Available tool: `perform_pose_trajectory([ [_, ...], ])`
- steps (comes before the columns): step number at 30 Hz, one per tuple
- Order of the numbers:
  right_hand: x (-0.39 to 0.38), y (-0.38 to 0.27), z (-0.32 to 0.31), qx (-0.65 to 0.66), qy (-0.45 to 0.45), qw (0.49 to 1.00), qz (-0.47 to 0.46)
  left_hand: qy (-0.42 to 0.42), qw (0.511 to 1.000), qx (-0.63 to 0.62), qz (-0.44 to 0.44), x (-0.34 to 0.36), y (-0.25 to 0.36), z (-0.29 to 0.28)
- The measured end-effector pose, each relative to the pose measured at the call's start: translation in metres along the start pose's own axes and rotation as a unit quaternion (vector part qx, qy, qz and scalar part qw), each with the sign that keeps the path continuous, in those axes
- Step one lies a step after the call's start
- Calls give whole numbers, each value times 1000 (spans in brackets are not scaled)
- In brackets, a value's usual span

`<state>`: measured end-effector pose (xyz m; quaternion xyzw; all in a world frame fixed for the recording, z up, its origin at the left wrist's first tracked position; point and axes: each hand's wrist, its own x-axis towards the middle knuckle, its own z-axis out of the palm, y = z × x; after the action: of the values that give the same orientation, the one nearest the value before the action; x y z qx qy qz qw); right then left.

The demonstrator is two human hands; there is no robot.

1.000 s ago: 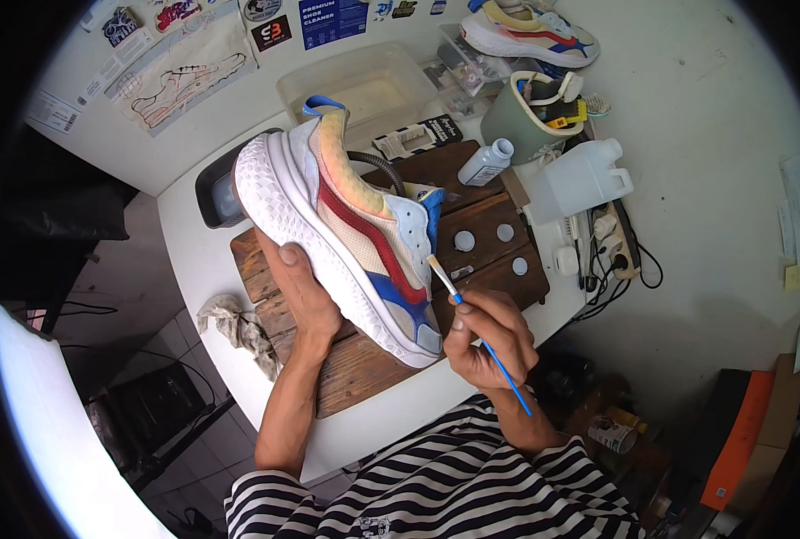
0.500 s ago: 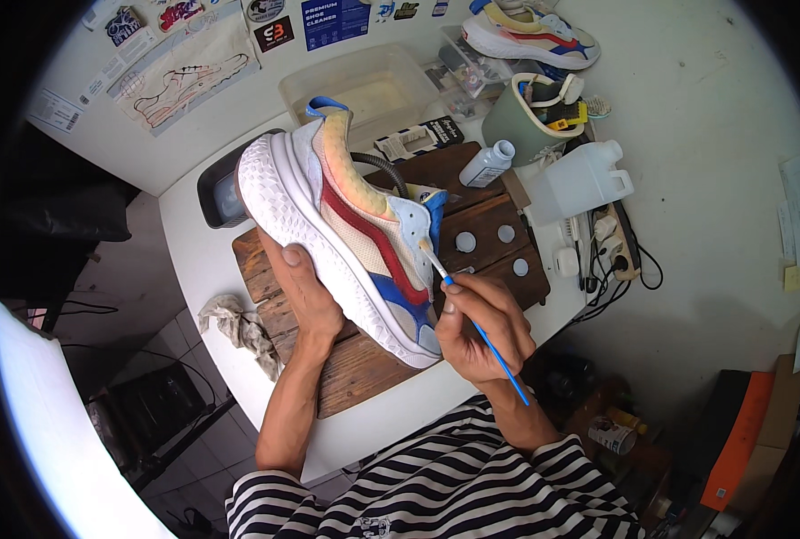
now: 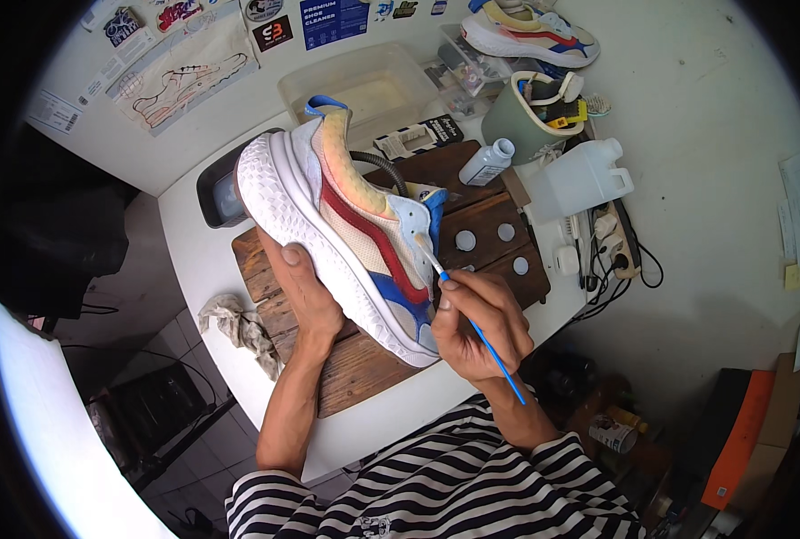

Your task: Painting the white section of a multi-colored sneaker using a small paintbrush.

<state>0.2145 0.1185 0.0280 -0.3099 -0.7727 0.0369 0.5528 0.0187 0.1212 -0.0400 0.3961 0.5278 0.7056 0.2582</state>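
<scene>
My left hand [image 3: 299, 301] grips the white-soled sneaker [image 3: 355, 216] from below, holding it tilted above the dark wooden board [image 3: 355, 391]. The shoe has a cream mesh side, a red stripe, pale blue eyelet panel and blue patches. My right hand [image 3: 482, 328] holds a thin blue-handled paintbrush [image 3: 495, 359], its bristles on the pale blue eyelet panel. Beyond the shoe, small white discs [image 3: 465, 240] lie on the board and an open bottle [image 3: 486, 162] stands at its back.
A crumpled rag [image 3: 238, 328] lies at the left. Behind are a dark tray [image 3: 209, 198], clear tub [image 3: 301, 83], packet [image 3: 418, 135], bucket of tools [image 3: 517, 117] and second sneaker [image 3: 530, 36]. A white jug [image 3: 579, 180] and power strip [image 3: 633, 260] sit at the right.
The paintbrush and my right hand have moved slightly up and left, bringing the bristles higher onto the eyelet panel. My left hand and the shoe have barely moved.
</scene>
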Motion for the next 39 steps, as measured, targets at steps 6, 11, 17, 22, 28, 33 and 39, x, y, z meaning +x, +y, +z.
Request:
perform_pose_trajectory([
  [6,1,-1,-1,7,5,1000,-1,3,999,36,-15,2,3,1],
  [11,0,1,0,6,1,1000,-6,5,1000,18,-1,2,4,3],
  [17,1,2,-2,-3,-2,1000,-10,4,1000,19,-8,2,6,2],
  [22,6,2,-2,-13,11,1000,-20,3,998,53,-15,2,4,1],
  [28,7,0,-5,-3,-5,1000,-6,0,999,36,-20,2,3,2],
  [33,5,3,-2,-11,9,1000,-9,0,999,46,-16,3,1,2],
  [39,6,4,0,-18,3,1000,-11,-1,999,44,-11,2,2,0],
])
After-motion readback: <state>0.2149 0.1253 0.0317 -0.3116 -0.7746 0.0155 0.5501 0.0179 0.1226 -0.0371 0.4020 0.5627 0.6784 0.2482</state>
